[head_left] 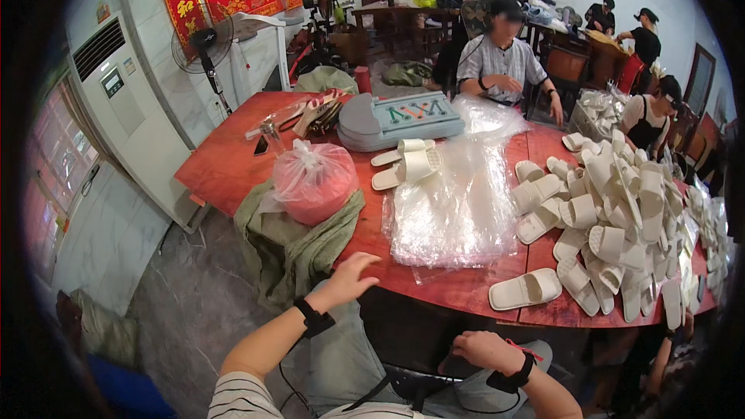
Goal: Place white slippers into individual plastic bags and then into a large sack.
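My left hand (pixel 347 281) hovers by the near table edge, fingers stretched out and holding nothing. Over my lap, my right hand (pixel 489 351) is open with its fingers loosely bent; nothing shows in it. In front of me, a stack of clear plastic bags (pixel 450 221) lies flat on the red table (pixel 225 151). A pair of cream slippers (pixel 407 167) rests on the stack's far left part. To the right is a large heap of cream slippers (pixel 613 209), with a single slipper (pixel 525 289) near the front edge.
A pink-filled clear bag (pixel 317 182) sits on green cloth (pixel 299 244) hanging over the table's left edge. Behind it lies a grey-blue plastic board (pixel 400 120). Across the table sits a person (pixel 503 62); other people work farther back. Fans (pixel 206 43) stand at left.
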A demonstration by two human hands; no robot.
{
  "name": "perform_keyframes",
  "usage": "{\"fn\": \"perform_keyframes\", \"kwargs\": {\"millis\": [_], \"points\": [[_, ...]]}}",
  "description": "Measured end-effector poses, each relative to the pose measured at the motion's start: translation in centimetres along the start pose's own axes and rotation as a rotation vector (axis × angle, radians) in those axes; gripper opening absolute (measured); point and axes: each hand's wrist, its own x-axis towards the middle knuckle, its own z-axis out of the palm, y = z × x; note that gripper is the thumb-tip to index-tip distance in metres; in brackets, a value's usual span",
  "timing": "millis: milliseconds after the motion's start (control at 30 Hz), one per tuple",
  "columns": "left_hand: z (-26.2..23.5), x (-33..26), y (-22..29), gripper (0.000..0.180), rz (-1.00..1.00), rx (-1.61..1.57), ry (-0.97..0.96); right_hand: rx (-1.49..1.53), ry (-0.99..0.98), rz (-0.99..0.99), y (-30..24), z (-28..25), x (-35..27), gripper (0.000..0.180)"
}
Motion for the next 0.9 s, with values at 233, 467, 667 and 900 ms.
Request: {"fn": "perform_keyframes", "kwargs": {"millis": [233, 467, 667, 900], "points": [[-2.0, -8.3, -18.9, 0.093, -0.661, 0.260, 0.392, -0.039, 0.047, -0.238, -3.7, 2.0, 7.5, 0.023], [3.0, -9.3, -27.6, 0.133, -0.980, 0.171, 0.411, -0.051, -0.260, -0.278, -9.8, 2.0, 10.5, 0.023], [4.8, -7.5, -20.7, 0.029, -0.689, 0.163, 0.310, 0.124, -0.076, -0.290, -12.2, 1.0, 10.6, 0.026], [-0.6, -13.3, -5.4, 0.044, -0.631, 0.028, 0.019, 0.124, -0.018, -0.344, -17.0, 2.3, 18.7, 0.067]]}}
